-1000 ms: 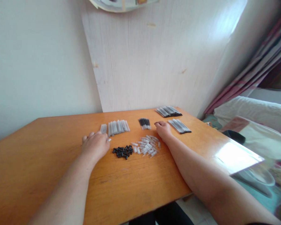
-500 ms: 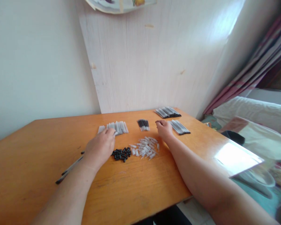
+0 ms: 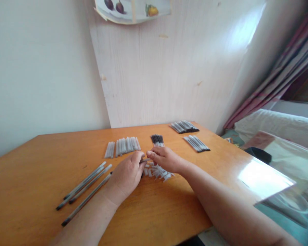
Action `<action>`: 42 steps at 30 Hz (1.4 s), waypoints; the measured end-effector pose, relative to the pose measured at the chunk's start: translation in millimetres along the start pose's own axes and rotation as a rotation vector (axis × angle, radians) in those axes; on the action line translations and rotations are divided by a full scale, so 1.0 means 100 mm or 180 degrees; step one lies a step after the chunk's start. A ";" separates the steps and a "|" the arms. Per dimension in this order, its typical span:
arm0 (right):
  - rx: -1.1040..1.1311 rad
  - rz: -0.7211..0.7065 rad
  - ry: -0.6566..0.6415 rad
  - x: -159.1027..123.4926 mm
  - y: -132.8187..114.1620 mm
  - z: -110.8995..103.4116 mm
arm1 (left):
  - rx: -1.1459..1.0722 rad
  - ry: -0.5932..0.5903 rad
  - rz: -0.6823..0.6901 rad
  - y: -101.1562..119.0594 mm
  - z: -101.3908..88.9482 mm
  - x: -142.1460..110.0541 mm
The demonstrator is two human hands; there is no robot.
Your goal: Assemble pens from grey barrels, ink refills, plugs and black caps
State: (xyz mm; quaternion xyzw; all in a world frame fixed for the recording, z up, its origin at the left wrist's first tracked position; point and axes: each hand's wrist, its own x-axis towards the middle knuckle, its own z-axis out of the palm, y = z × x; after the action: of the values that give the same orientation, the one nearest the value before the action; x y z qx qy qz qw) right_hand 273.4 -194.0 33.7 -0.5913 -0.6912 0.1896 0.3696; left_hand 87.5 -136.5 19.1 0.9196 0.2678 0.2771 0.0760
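My left hand pinches a thin pen part above the middle of the table. My right hand meets it from the other side, thumb and fingers closed at the part's far end. Whether it is a tube or a refill I cannot tell. Small white pen tips lie in a pile just below my right hand. The small black plugs are almost wholly hidden behind my left hand. Clear pen tubes lie in a row beyond it. Dark, slim refills sit behind my right hand.
Several pens with black ends lie left of my left forearm. Two groups of similar pens, a near one and a far one, lie at the table's back right. The wooden table meets a wall panel at the back.
My left hand has come right from the clear tubes, now with a thin part in it. My right hand has moved left and nearer from beside the right-hand pens. The two hands now meet.
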 end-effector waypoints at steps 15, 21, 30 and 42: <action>0.0961 0.0300 -0.0485 -0.01 0.04 -0.07 | 0.0316 -0.0046 0.0140 0.00 0.01 0.00; 0.0998 0.0182 -0.0644 -0.03 0.03 -0.17 | 0.0111 -0.0116 0.0056 0.04 0.02 -0.03; 0.1250 0.0070 -0.0885 -0.06 -0.02 -0.32 | -0.0580 -0.0303 -0.0178 0.14 -0.04 -0.02; 0.1591 0.0234 -0.1063 -0.05 0.00 -0.32 | -0.1407 -0.0495 -0.0460 0.24 -0.12 0.01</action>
State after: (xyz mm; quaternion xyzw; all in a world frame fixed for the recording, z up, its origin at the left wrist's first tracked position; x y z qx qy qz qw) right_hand 296.9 -204.1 53.6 -0.4674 -0.6524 0.4617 0.3778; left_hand 92.4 -156.7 36.8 0.8777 0.2590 0.2513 0.3153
